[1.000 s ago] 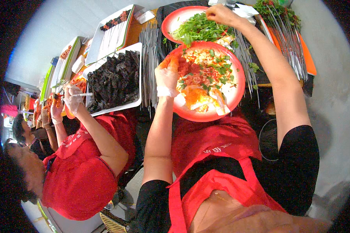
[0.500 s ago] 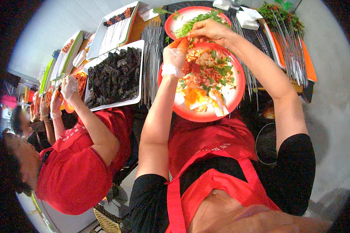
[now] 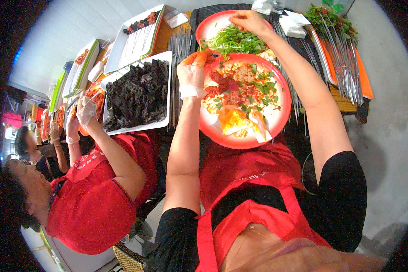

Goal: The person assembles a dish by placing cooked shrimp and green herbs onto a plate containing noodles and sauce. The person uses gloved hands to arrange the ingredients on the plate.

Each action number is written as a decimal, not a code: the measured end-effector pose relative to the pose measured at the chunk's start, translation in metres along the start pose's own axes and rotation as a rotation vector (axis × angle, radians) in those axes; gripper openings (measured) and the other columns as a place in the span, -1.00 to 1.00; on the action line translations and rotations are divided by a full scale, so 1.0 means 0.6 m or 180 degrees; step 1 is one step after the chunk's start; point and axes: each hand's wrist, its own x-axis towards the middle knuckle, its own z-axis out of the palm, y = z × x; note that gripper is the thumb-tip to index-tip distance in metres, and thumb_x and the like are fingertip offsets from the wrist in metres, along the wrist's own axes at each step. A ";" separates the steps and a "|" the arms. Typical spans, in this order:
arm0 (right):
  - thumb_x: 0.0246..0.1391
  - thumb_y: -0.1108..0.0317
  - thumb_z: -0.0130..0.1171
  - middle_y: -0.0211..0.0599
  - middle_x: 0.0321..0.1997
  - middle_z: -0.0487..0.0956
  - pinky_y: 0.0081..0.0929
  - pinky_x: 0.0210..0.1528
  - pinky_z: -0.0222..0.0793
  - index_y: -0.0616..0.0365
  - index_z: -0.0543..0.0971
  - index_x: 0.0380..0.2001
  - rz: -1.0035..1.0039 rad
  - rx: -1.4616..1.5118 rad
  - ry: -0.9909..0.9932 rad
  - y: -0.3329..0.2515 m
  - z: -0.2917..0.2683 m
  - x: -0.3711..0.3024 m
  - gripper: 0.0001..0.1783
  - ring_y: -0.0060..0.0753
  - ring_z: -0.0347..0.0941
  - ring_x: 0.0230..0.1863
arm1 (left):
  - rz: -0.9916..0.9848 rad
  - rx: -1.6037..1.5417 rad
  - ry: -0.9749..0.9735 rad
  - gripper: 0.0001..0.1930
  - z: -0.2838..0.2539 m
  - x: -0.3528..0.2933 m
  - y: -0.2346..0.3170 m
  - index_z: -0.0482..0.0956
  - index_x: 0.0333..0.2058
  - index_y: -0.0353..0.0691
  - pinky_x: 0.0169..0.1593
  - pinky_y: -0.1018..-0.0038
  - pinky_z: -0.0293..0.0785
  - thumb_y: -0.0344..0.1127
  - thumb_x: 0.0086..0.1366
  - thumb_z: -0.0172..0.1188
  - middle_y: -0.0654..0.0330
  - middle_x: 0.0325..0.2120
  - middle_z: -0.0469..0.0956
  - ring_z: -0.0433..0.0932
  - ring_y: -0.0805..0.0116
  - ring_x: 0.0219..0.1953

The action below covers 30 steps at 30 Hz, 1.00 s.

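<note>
My left hand [image 3: 192, 70], in a stained clear glove, is closed at the left rim of the near plate. A bit of green leaf shows by its fingertips; what its fingers hold is hidden. My bare right hand [image 3: 254, 22] is pinched above the far rim of the far plate [image 3: 205, 32], and anything in it is too small to make out. Cut green stems and leaves [image 3: 240, 41] lie on that plate. The near red-rimmed plate [image 3: 283, 113] carries reddish minced filling [image 3: 226, 84], scattered green leaves and a crumpled, orange-stained white piece [image 3: 240, 122].
Left of the plates stands a white tray [image 3: 169, 102] of dark, crinkled sheets [image 3: 138, 93]. Metal skewers [image 3: 179, 45] lie between them; more skewers [image 3: 342, 54] rest on orange trays at right. A co-worker in red [image 3: 93, 213] works at my left with gloved hands [image 3: 84, 111].
My hands, close together before, are now apart. The left has moved left and down; the right has moved up over the far plate. More of the greens shows.
</note>
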 end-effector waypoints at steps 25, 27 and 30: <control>-0.12 0.39 0.03 -0.19 -0.44 0.49 -0.30 -0.37 0.38 0.20 0.46 -0.35 -0.1306 -0.2152 -0.0028 0.077 0.097 0.004 -0.80 -0.17 0.47 -0.39 | 0.0182 -0.0202 0.0228 -0.80 -0.010 0.005 -0.002 0.53 -0.33 -0.43 -0.30 0.59 0.40 -0.39 0.14 0.06 0.11 -0.48 0.55 0.50 0.44 -0.44; -0.10 0.37 0.03 -0.20 -0.52 0.51 -0.33 -0.42 0.37 0.19 0.48 -0.32 -0.1425 -0.1640 0.0206 0.073 0.084 0.006 -0.78 -0.22 0.48 -0.47 | 0.0194 -0.0133 0.0241 -0.78 -0.014 0.006 -0.005 0.53 -0.33 -0.43 -0.29 0.57 0.40 -0.38 0.12 0.06 0.09 -0.47 0.55 0.51 0.42 -0.43; -0.05 0.33 0.02 -0.20 -0.58 0.51 -0.45 -0.51 0.33 0.18 0.51 -0.26 -0.1223 -0.0806 0.0348 0.076 0.044 0.028 -0.74 -0.38 0.44 -0.60 | 0.0207 0.0000 0.0182 -0.74 -0.006 0.010 -0.005 0.54 -0.32 -0.43 -0.26 0.53 0.41 -0.35 0.09 0.05 0.06 -0.45 0.56 0.52 0.38 -0.39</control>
